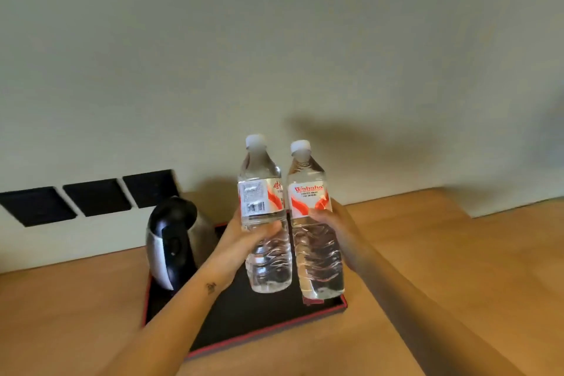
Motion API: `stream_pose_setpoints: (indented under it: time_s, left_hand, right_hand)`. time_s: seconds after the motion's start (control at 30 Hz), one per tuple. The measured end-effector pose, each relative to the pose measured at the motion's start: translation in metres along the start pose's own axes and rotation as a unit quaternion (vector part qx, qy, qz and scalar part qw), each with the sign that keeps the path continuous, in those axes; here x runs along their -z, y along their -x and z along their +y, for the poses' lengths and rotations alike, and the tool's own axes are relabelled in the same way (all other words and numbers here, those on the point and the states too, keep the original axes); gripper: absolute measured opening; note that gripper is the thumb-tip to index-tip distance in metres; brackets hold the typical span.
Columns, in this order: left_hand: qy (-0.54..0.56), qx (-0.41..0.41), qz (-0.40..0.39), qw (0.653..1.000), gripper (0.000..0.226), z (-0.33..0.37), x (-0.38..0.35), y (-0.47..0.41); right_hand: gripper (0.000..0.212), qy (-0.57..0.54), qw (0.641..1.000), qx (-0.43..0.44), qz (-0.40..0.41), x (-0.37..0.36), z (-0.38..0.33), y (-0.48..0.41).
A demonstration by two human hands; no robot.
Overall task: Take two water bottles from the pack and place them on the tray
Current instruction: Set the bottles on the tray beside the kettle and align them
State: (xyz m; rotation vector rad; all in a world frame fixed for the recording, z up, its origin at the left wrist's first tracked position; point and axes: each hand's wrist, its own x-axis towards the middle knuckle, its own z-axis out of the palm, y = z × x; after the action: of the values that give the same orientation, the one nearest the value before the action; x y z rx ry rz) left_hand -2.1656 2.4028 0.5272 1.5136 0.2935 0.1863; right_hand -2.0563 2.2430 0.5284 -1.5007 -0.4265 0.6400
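Two clear water bottles with white caps and red-and-white labels are held upright side by side above a black tray with a red rim (262, 336). My left hand (244, 235) grips the left bottle (262, 192) around its middle. My right hand (338, 232) grips the right bottle (308, 192) just below its label. Both bottle bases hover over the tray's right half; whether they touch it I cannot tell. The pack is out of view.
A steel and black electric kettle (174, 238) stands on the tray's left rear corner, close to my left wrist. The tray rests on a wooden counter (457, 268) against a pale wall. Three black wall sockets (91, 195) sit behind the kettle.
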Motion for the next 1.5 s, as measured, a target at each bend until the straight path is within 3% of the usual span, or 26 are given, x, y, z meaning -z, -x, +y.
stream_pose_setpoints:
  time_s: [0.1, 0.33, 0.5, 0.67, 0.8, 0.97, 1.2, 1.3, 1.4, 1.5]
  left_hand:
    - [-0.030, 0.019, 0.022, 0.999, 0.077, -0.013, -0.007, -0.034]
    - [-0.065, 0.049, 0.136, 0.987, 0.073, -0.065, 0.006, -0.104]
    - [-0.116, 0.040, 0.216, 0.969, 0.057, -0.101, 0.010, -0.126]
    - [-0.151, 0.036, 0.245, 0.957, 0.074, -0.121, 0.008, -0.139]
    - [-0.222, -0.005, 0.253, 0.942, 0.084, -0.122, -0.001, -0.145]
    - [-0.298, -0.004, 0.272, 0.915, 0.089, -0.119, -0.011, -0.143]
    - [-0.268, 0.052, 0.227, 0.935, 0.098, -0.097, -0.010, -0.127]
    - [-0.259, 0.007, 0.236, 0.937, 0.089, -0.069, -0.006, -0.120]
    - [-0.311, -0.084, 0.251, 0.913, 0.067, -0.033, -0.004, -0.121]
    - [-0.387, -0.082, 0.232, 0.888, 0.044, -0.007, -0.002, -0.128]
  right_hand:
    - [0.026, 0.018, 1.000, -0.008, 0.016, 0.016, 0.017, -0.032]
    - [0.062, 0.096, 0.995, 0.022, -0.012, 0.030, 0.058, -0.106]
    - [0.062, 0.155, 0.987, 0.040, -0.024, 0.032, 0.083, -0.139]
    - [0.077, 0.184, 0.981, 0.052, -0.025, 0.037, 0.102, -0.156]
    - [0.075, 0.163, 0.985, 0.039, -0.035, 0.051, 0.107, -0.163]
    - [0.094, 0.242, 0.968, 0.034, -0.056, 0.054, 0.095, -0.164]
    - [0.088, 0.295, 0.951, 0.046, -0.079, 0.048, 0.051, -0.148]
    - [0.080, 0.308, 0.942, 0.105, -0.083, 0.048, 0.011, -0.147]
    - [0.061, 0.394, 0.898, 0.156, -0.120, 0.045, -0.022, -0.148]
    - [0.039, 0.501, 0.838, 0.161, -0.143, 0.037, -0.036, -0.149]
